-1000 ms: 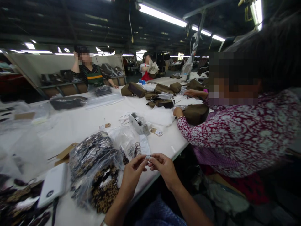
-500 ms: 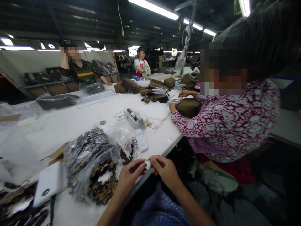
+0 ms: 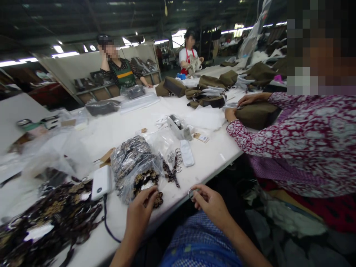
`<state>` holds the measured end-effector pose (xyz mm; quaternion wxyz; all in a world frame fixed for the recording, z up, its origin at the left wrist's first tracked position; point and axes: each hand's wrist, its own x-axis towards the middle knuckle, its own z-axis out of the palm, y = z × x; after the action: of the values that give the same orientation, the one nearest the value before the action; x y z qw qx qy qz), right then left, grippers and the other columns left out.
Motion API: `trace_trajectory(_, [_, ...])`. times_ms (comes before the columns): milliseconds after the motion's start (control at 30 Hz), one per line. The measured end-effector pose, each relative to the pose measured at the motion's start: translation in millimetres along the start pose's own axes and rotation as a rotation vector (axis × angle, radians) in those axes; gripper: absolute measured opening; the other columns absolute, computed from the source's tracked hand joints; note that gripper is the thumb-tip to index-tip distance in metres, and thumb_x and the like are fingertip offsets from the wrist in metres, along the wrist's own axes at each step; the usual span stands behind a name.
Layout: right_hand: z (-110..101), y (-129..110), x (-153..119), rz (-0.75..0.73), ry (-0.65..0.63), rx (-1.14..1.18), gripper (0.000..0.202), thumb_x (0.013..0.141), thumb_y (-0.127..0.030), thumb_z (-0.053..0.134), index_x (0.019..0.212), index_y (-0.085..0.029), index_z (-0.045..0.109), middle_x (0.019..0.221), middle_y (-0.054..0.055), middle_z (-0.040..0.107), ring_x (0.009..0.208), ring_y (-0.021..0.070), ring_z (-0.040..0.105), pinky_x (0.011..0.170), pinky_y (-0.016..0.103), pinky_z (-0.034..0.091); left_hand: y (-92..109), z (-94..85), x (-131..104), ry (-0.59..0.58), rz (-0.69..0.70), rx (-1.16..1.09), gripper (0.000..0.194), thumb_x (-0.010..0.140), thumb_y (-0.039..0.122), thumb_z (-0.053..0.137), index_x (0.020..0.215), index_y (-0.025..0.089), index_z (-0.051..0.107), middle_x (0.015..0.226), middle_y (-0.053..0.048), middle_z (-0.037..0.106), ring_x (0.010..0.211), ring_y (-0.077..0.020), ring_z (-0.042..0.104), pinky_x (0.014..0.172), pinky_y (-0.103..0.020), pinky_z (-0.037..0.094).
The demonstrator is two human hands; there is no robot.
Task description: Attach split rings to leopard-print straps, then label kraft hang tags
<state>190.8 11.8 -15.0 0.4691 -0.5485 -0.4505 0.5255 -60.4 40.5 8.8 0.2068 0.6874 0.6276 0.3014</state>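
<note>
Head view: right hand [image 3: 213, 205] pinches metal ring [image 3: 190, 193], which sits at the left side of its fingertips; round, no clear long axis. Left hand [image 3: 139, 213] has thumb and forefinger slightly parted, just beside patterned pieces [image 3: 158, 200], the nearer hand to them; contact unclear. Hang tag [image 3: 201, 137] print, white device [image 3: 100, 181] marking: unreadable.

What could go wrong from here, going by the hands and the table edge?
Small metal ring: only in the right hand's fingertips, off the table edge; it might drop.
Black cable: runs close to the left forearm; could snag and drag the white device.
</note>
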Motion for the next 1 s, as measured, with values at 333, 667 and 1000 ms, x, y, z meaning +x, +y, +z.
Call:
trace_trajectory(333, [29, 0, -5, -0.024, -0.187, 0.009, 0.020, 0.090, -0.035, 0.055, 0.084, -0.019, 0.066, 0.070, 0.001, 0.068, 0.058, 0.0139, 0.063, 0.057, 0.023, 0.050, -11, -11.4, 5, -0.109, 0.150, 0.362, 0.046, 0.076, 0.030, 0.074, 0.121, 0.029, 0.067, 0.115, -0.005, 0.072, 0.112, -0.0295, 0.061, 0.099, -0.043, 0.049])
trace_trajectory(667, [32, -29, -5, -0.236, -0.162, -0.142, 0.010, 0.084, -0.024, 0.068, 0.080, -0.022, 0.077, 0.118, 0.005, 0.070, 0.104, 0.0224, 0.066, 0.078, 0.026, 0.050, 22, -11.4, 14, -0.202, -0.081, -0.131, 0.046, 0.074, 0.038, 0.071, 0.118, 0.025, 0.069, 0.094, -0.003, 0.078, 0.088, -0.0243, 0.073, 0.083, -0.036, 0.057])
trace_trajectory(1000, [29, -13, -3, -0.033, -0.082, 0.194, 0.026, 0.083, -0.040, 0.070, 0.083, -0.016, 0.079, 0.069, 0.003, 0.072, 0.063, 0.0163, 0.064, 0.061, 0.024, 0.049, 47, 18.3, -1, -0.267, -0.327, -0.661, 0.047, 0.079, 0.050, 0.067, 0.111, 0.017, 0.070, 0.108, -0.010, 0.075, 0.088, -0.0263, 0.073, 0.075, -0.036, 0.061])
